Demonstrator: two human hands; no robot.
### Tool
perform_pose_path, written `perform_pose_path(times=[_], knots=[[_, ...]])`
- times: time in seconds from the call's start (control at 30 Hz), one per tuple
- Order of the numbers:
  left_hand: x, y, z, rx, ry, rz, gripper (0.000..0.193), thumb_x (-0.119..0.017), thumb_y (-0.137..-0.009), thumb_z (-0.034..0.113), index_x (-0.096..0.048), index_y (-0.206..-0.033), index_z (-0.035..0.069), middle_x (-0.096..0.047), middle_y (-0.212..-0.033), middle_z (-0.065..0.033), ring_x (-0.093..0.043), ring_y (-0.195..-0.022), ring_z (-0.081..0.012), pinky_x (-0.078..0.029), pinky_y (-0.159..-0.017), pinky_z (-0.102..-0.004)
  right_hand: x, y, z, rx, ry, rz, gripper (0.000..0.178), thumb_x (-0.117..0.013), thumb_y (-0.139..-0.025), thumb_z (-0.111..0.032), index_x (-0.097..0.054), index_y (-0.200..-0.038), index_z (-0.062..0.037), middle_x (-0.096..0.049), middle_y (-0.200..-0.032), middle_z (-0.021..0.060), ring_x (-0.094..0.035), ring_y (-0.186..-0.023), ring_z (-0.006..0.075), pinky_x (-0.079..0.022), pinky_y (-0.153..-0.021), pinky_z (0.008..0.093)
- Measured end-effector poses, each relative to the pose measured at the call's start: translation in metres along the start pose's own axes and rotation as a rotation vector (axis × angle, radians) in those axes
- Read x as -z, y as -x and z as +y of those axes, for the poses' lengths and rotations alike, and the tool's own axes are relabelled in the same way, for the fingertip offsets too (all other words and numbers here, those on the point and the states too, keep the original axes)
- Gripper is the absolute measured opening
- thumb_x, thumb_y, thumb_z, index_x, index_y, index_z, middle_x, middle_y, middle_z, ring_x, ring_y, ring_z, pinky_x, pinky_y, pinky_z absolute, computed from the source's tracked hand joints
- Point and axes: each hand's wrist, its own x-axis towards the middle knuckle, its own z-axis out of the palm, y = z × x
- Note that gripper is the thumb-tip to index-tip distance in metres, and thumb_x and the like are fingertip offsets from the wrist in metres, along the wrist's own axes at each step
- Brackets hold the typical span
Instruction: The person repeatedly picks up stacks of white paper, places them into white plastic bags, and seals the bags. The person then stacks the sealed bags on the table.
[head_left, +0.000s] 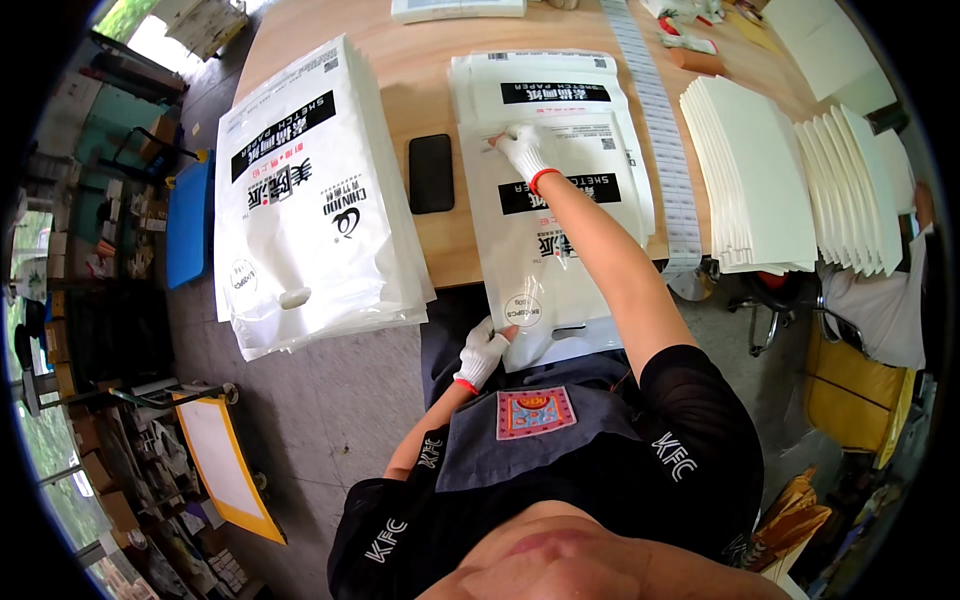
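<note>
A white plastic bag [560,225] with black print lies in front of me, its near end hanging past the table edge with a handle slot; another such bag shows beneath its far end. My left hand [483,355], in a white knitted glove with a red cuff, is closed on the bag's near left edge, thumb against the plastic. My right hand [525,150], gloved alike, reaches across the bag to the far left corner of the upper bag. Its fingers are curled together on the plastic; the palm side is hidden.
On the wooden table [420,50] lie a thick stack of similar bags [300,200] at left, a black phone [431,174], a strip of printed labels [665,150] and fanned white sheets [755,170] at right. Another person's white clothing [885,300] shows beyond. A framed board [230,465] stands at left.
</note>
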Motion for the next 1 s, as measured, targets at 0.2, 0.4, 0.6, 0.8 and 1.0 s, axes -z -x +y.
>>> perform_pose_path(times=[0.2, 0.4, 0.6, 0.8, 1.0], knots=[[0.004, -0.001, -0.006, -0.041, 0.013, -0.009, 0.029, -0.063, -0.087, 0.021, -0.063, -0.107, 0.001, -0.062, -0.076, -0.0003, -0.051, -0.061, -0.0066, -0.043, -0.057, -0.0248, 0.011, 0.038, -0.028, 0.202, 0.448, 0.2, 0.03, -0.074, -0.073, -0.028, -0.068, -0.093, -0.0075, -0.064, -0.103, 0.0117, -0.062, -0.085, 0.0269, -0.047, -0.079, 0.0387], [-0.001, -0.008, -0.002, -0.03, 0.054, -0.116, 0.034, -0.063, -0.088, 0.025, -0.061, -0.111, 0.0, -0.066, -0.089, -0.0042, -0.057, -0.078, -0.0099, -0.046, -0.072, -0.0247, 0.031, -0.016, 0.053, 0.203, -0.142, 0.262, 0.037, -0.07, -0.078, -0.026, -0.059, -0.107, -0.0073, -0.064, -0.103, 0.0128, -0.061, -0.093, 0.0273, -0.048, -0.084, 0.0388], [0.006, 0.016, 0.047, -0.041, 0.184, -0.103, 0.037, -0.06, -0.092, 0.026, -0.056, -0.117, -0.001, -0.065, -0.1, -0.0049, -0.056, -0.088, -0.0099, -0.045, -0.079, -0.0251, 0.156, 0.17, 0.013, 0.041, 0.355, 0.062, 0.036, -0.066, -0.083, -0.034, -0.055, -0.101, -0.0039, -0.066, -0.1, 0.0117, -0.064, -0.092, 0.0284, -0.05, -0.077, 0.0379], [0.01, 0.018, 0.123, -0.31, -0.086, -0.049, 0.035, -0.058, -0.091, 0.025, -0.057, -0.113, -0.002, -0.064, -0.089, -0.005, -0.054, -0.079, -0.0105, -0.045, -0.073, -0.026, 0.18, 0.311, 0.119, -0.211, -0.321, -0.278, 0.036, -0.057, -0.094, -0.023, -0.052, -0.123, -0.0037, -0.063, -0.114, 0.009, -0.06, -0.104, 0.0184, -0.046, -0.088, 0.0301], [0.055, 0.069, 0.212, -0.76, -0.522, 0.209, 0.017, -0.06, -0.088, 0.021, -0.059, -0.091, 0.004, -0.059, -0.076, -0.0133, -0.061, -0.07, -0.0226, -0.047, -0.06, -0.0336, 0.111, 0.276, 0.074, -0.247, -1.108, -0.365, 0.032, -0.049, -0.097, -0.015, -0.052, -0.124, 0.0013, -0.061, -0.111, 0.0057, -0.057, -0.102, 0.0123, -0.045, -0.088, 0.0257]])
